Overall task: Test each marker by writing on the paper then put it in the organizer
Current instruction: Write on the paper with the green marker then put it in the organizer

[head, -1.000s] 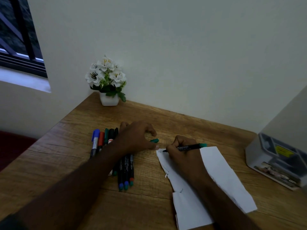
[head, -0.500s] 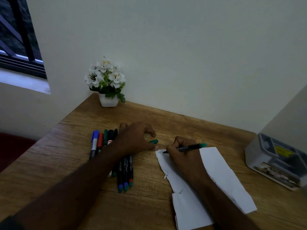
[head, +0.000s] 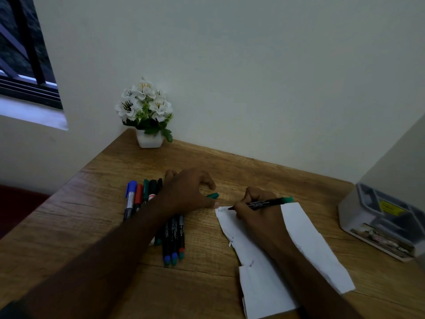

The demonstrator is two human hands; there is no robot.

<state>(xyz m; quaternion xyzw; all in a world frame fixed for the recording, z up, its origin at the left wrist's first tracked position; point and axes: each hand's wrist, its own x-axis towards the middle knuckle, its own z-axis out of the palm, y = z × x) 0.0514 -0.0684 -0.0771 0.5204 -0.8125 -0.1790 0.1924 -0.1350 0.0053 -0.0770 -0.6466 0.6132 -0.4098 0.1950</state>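
My right hand (head: 257,210) grips a black marker with a green end (head: 269,203), its tip touching the top left corner of the white paper (head: 308,252). A few green letters (head: 222,210) show on the paper just left of the tip. My left hand (head: 188,192) lies beside the paper with curled fingers around a green cap (head: 213,195), the thumb at the paper's corner. Several more markers (head: 172,240) lie in a loose row under my left forearm, with a blue-capped one (head: 130,199) at the far left. The grey organizer (head: 379,224) stands at the right edge.
A white pot of white flowers (head: 147,116) stands in the back left corner of the wooden table (head: 96,226). Walls close the table at the back and on the right. A window (head: 20,54) is at the upper left.
The marker tip has shifted slightly right along the paper's top edge, leaving green letters. My left hand and the other markers have stayed put.
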